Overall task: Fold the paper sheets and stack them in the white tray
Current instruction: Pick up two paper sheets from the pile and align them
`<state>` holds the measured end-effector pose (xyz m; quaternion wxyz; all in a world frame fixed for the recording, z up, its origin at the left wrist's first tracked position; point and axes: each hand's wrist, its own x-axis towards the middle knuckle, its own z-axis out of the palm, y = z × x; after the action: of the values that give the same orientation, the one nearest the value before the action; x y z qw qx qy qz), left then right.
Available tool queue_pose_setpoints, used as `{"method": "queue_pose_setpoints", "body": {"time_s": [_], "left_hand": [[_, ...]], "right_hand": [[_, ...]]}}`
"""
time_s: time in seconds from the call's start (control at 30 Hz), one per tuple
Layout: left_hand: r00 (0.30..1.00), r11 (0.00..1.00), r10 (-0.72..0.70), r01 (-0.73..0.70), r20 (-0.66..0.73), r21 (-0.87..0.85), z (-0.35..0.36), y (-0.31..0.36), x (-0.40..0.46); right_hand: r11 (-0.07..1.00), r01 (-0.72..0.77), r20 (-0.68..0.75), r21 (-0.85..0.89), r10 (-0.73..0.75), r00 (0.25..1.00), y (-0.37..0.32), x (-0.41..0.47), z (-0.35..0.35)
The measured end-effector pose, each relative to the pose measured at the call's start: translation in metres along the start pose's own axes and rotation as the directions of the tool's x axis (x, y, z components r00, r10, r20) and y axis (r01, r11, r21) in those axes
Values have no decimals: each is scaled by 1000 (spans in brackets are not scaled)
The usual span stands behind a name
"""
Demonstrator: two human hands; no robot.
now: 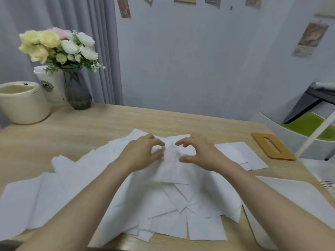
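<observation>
Many white paper sheets (59,189) lie loose and overlapping across the wooden table (76,134). In the middle of the pile a small creased sheet (170,163) rises to a peak between my hands. My left hand (143,154) pinches its left edge between thumb and fingertips. My right hand (201,153) has curled fingers, with fingertips at the peak and thumb on the right edge. A white, tray-like thing (322,173) shows at the right edge, mostly cut off.
At the back left stand a cream bucket (21,104), a white paper cup (50,86) and a grey vase of flowers (77,91). A flat wooden piece with a slot (272,146) lies at the back right. Beyond the table's right side is a white chair with a green cushion (308,124).
</observation>
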<state>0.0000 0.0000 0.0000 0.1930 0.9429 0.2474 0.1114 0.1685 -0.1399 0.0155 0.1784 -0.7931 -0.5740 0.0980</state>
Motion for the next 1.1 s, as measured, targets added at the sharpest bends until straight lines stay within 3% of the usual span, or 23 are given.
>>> {"method": "queue_pose_setpoints", "body": {"time_s": [0.13, 0.33, 0.5, 0.6, 0.73, 0.9, 1.03, 1.1], "left_hand": [[999, 999, 14, -15, 46, 41, 14, -5, -6], [1000, 999, -13, 14, 22, -52, 20, -13, -7], [997, 986, -71, 67, -21, -153, 20, -11, -9], [993, 973, -105, 92, -51, -212, 17, -7, -6], [982, 930, -167, 129, -84, -344, 13, 0, -2], [951, 831, -245, 107, -186, -546, 16, 0, -1], [925, 621, -353, 118, -142, -775, 20, 12, -1], [909, 510, -401, 121, -112, -851, 24, 19, 0]], "right_hand": [[1000, -21, 5, 19, 20, 1000, -2, 1, 24], [995, -93, 12, -39, 93, 996, -7, 6, 45], [995, -99, -114, -29, 95, 989, -13, 6, 42], [994, -99, -189, 50, 107, 976, -18, 5, 37], [958, -177, -189, 226, 222, 957, -18, 2, 32], [788, -256, -215, 561, 437, 874, -12, -4, 27], [516, -297, -89, 804, 597, 797, -14, -10, 30], [431, -295, -45, 853, 624, 780, -17, -11, 36]]}}
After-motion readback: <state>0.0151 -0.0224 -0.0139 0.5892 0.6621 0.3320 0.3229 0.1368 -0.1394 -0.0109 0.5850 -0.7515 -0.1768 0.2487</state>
